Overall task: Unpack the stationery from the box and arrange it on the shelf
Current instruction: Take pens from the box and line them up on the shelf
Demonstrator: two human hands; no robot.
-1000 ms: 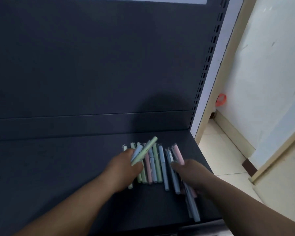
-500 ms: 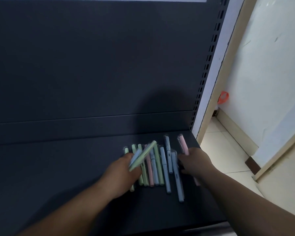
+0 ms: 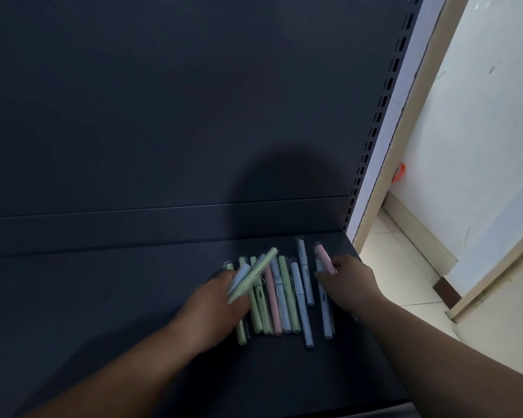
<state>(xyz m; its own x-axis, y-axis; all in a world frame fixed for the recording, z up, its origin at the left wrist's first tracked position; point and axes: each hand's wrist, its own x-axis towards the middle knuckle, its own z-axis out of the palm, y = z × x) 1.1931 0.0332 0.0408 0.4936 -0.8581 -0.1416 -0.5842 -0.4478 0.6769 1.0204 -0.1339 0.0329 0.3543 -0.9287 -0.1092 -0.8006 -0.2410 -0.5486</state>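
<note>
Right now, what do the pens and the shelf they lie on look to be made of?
The pens look like matte pastel plastic: even green, blue and pink barrels with little glare. Some seem to sit in clear sleeves, judging by faint shiny edges, but blur leaves that open. The shelf looks like dark painted or powder-coated metal: a flat, low-sheen surface, with a slotted upright at its right side.

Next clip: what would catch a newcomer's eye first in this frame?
The row of pastel pens lying on the dark shelf near its right end, green, pink and blue side by side. The left hand holds a green pen and a blue one angled above the row, while the right hand touches a pink pen at the row's right edge.
</note>
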